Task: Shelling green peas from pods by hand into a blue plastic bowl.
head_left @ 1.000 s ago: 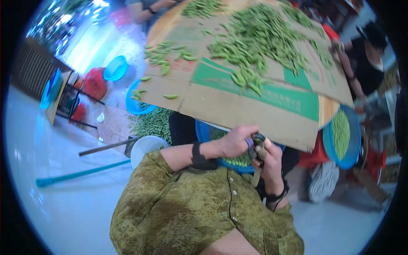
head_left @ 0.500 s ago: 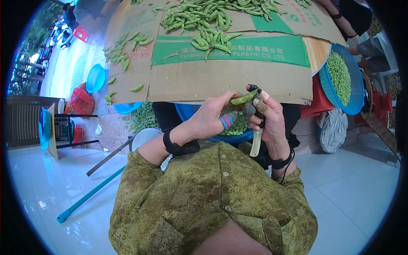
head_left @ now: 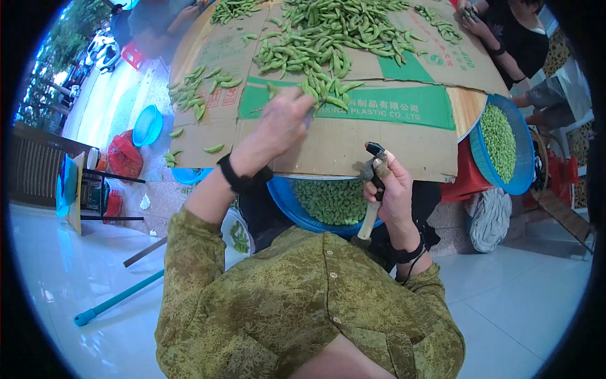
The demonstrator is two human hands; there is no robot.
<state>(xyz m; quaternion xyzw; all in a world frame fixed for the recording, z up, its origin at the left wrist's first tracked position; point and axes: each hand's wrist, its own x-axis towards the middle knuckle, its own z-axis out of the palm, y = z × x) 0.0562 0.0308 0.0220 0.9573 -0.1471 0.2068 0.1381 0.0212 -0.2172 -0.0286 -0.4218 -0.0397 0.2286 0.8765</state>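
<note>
While the left hand (head_left: 284, 123) stretches up toward the middle of the frame, its blurred fingers hover at the near edge of the pile of green bean pods (head_left: 328, 38) spread over the cardboard sheet (head_left: 353, 142) that covers the table. Whether that grip is apart or already pinched on a pod cannot be told, as the fingers are smeared by motion. The right hand (head_left: 388, 189) waits lower, right of centre, its grip clamped on a small tool (head_left: 371, 189) with a pale wooden handle pointing down and a dark tip sticking up above the knuckles.

To do this reach well, the left hand should, by my judgement, take one single pod from the loose near fringe of the pile, pinching it near one end so the other end stays free for the tool. Dragging through the heap would likely scatter pods off the cardboard edge.

The pods lie just ahead of and around the left fingertips, touching or nearly so, and well apart from the tool hand. Below the cardboard edge, between the two forearms, sits a blue basin (head_left: 297, 208) full of shelled green beans. A second blue basin (head_left: 514, 164) of beans stands at the right of the frame, and another person's hands (head_left: 470, 16) work at the upper right.
</note>
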